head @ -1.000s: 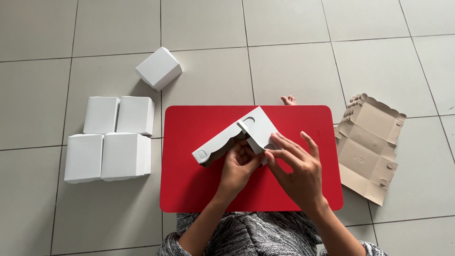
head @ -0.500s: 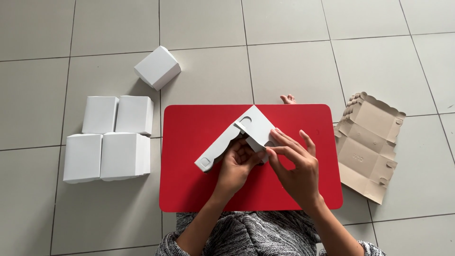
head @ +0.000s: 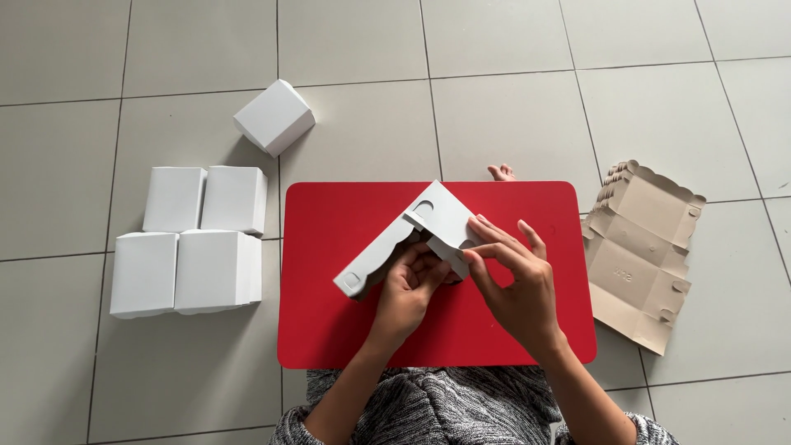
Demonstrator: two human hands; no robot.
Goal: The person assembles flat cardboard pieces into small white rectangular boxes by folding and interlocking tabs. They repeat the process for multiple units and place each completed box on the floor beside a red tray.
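A white cardboard box blank (head: 416, 235), partly folded, is held over a red mat (head: 346, 330) on the tiled floor. My left hand (head: 410, 290) grips it from below, fingers curled under the folded flaps. My right hand (head: 512, 284) pinches the blank's right side, thumb and fingers on a flap. The blank's long scalloped panel points down-left toward the mat's middle.
Several finished white boxes (head: 194, 239) stand in a block left of the mat, with one more box (head: 274, 117) lying tilted behind them. A stack of flat brown-grey blanks (head: 643, 251) lies right of the mat. A toe (head: 500, 172) shows past the mat's far edge.
The blank has been turned slightly and its long panel tipped lower toward the left. Both hands have kept their hold and shifted their fingers on the flaps.
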